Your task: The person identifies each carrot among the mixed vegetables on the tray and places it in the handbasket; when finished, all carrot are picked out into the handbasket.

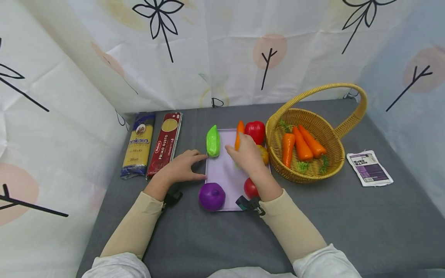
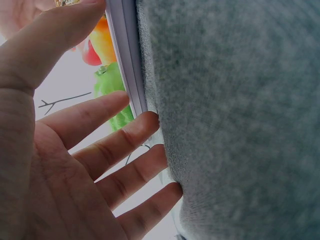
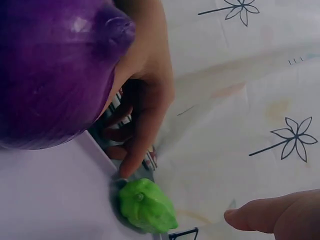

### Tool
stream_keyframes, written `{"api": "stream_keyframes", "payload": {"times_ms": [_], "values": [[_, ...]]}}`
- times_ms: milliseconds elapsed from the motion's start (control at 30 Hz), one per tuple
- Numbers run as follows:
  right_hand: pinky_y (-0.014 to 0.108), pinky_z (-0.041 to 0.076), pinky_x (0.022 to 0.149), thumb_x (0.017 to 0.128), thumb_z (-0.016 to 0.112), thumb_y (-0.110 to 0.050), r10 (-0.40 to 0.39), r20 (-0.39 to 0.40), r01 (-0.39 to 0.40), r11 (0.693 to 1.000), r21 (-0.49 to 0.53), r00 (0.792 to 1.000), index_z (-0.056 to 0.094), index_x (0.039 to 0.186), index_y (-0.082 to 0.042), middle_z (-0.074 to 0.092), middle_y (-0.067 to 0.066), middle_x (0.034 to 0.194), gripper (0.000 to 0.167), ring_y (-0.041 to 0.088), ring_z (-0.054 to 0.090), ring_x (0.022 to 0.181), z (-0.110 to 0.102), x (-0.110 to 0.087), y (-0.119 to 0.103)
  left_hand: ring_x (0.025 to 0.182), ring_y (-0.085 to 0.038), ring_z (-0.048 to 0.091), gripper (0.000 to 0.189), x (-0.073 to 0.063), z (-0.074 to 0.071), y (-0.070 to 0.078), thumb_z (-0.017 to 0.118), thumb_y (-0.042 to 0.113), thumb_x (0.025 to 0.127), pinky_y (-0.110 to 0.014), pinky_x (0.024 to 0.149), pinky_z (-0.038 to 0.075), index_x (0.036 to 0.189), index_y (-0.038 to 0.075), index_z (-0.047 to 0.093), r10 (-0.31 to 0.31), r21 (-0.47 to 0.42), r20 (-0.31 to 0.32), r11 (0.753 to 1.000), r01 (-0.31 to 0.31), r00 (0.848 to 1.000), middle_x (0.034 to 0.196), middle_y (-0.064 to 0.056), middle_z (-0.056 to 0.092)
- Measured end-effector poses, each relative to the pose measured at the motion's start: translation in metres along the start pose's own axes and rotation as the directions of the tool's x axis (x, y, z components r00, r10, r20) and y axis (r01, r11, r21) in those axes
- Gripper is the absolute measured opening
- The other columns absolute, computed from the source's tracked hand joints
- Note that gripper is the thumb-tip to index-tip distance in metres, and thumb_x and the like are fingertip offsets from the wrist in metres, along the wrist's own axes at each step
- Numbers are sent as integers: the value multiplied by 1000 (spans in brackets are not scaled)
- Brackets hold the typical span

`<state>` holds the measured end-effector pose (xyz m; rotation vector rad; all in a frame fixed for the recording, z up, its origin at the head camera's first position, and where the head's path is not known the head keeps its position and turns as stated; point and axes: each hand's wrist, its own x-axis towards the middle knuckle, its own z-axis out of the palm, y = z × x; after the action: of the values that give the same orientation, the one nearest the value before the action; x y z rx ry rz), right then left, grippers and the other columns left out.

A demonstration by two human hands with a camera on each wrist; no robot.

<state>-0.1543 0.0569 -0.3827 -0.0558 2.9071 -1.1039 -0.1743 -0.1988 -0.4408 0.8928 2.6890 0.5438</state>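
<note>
A lilac tray (image 1: pixel 227 173) carries toy vegetables. My left hand (image 1: pixel 184 166) is beside its left edge, fingers spread and holding nothing; in the left wrist view the fingertips are near the tray rim (image 2: pixel 122 50). Over the tray's far right part is my right hand (image 1: pixel 248 152), its fingers at an orange carrot (image 1: pixel 238 141). The thumb (image 3: pixel 265 215) sticks out straight, apart from the carrot. A green pepper (image 1: pixel 213 142) lies at the far left corner and a purple onion (image 1: pixel 212 197) at the near left. A tomato (image 1: pixel 250 188) is partly hidden under the right wrist.
A red bell pepper (image 1: pixel 255 132) and a half-hidden yellow-orange vegetable (image 1: pixel 264 154) are at the tray's right side. Next to them stands a wicker basket (image 1: pixel 330 170) with 3 carrots (image 1: pixel 303 144). Two pasta packs (image 1: pixel 139 144) lie left; a white-purple packet (image 1: pixel 369 168) lies right.
</note>
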Motion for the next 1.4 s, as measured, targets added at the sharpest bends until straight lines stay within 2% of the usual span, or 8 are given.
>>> {"api": "stream_keyframes", "payload": {"times_ms": [200, 467, 567, 700, 833, 1133, 1300, 1400], "values": [[53, 48, 103, 95, 72, -30, 44, 84, -37, 996, -76, 996, 35, 152, 10, 51, 30, 138, 79, 44, 58, 120, 15, 5, 3, 122, -29, 54, 78, 0, 1, -1, 82, 51, 83, -51, 104, 47, 147, 14, 57, 7, 10, 1, 1000, -7, 1000, 134, -11, 58], [52, 48, 104, 93, 77, -31, 53, 118, -31, 983, -181, 992, 44, 146, 9, 51, 30, 136, 74, 42, 57, 118, 23, -2, 0, 121, -30, 53, 78, 0, 0, -1, 81, 52, 84, -51, 105, 46, 147, 14, 57, 11, 9, 4, 1000, -12, 1000, 135, -12, 58], [48, 52, 97, 94, 76, -28, 34, 123, -5, 973, -229, 992, 53, 135, 10, 58, 27, 120, 61, 39, 60, 107, 24, -4, 1, 121, -30, 53, 78, 0, 0, -1, 80, 53, 84, -51, 106, 46, 148, 14, 57, 7, 14, 7, 1000, -7, 1000, 135, -12, 58], [40, 54, 75, 96, 74, -26, 24, 130, 17, 951, -308, 991, 65, 110, 7, 62, 18, 89, 37, 32, 60, 82, 28, -3, 3, 121, -30, 53, 78, 1, 0, -1, 81, 52, 84, -51, 106, 45, 148, 14, 57, 4, 17, 6, 1000, -4, 1000, 135, -12, 58], [37, 51, 64, 97, 71, -26, 31, 123, 15, 935, -354, 992, 68, 94, 4, 60, 12, 74, 30, 28, 59, 69, 31, -3, 4, 121, -30, 53, 78, 0, 0, 0, 81, 52, 83, -51, 106, 46, 147, 15, 57, 3, 15, 4, 1000, -3, 1000, 135, -12, 58], [34, 47, 60, 93, 72, -28, 79, 145, -35, 957, -287, 986, 64, 88, -1, 60, 11, 74, 28, 27, 57, 66, 25, -5, 5, 120, -30, 54, 77, 0, 0, 0, 81, 51, 84, -51, 105, 47, 147, 14, 58, 15, 13, 1, 1000, -15, 1000, 134, -12, 59], [33, 47, 59, 90, 74, -30, 63, 99, -41, 976, -215, 993, 62, 93, -1, 60, 11, 77, 32, 27, 57, 66, 7, -11, -2, 119, -29, 54, 77, 1, 0, -1, 81, 52, 83, -49, 106, 46, 147, 16, 58, 5, 7, 6, 1000, -5, 1000, 134, -11, 59], [34, 49, 61, 88, 73, -30, 38, 66, -27, 987, -156, 997, 64, 102, 1, 63, 12, 83, 35, 27, 58, 69, -8, -18, -9, 119, -29, 54, 77, 1, 0, -1, 82, 52, 83, -49, 106, 46, 147, 16, 58, -1, 2, 6, 1000, 1, 1000, 133, -11, 59]]}}
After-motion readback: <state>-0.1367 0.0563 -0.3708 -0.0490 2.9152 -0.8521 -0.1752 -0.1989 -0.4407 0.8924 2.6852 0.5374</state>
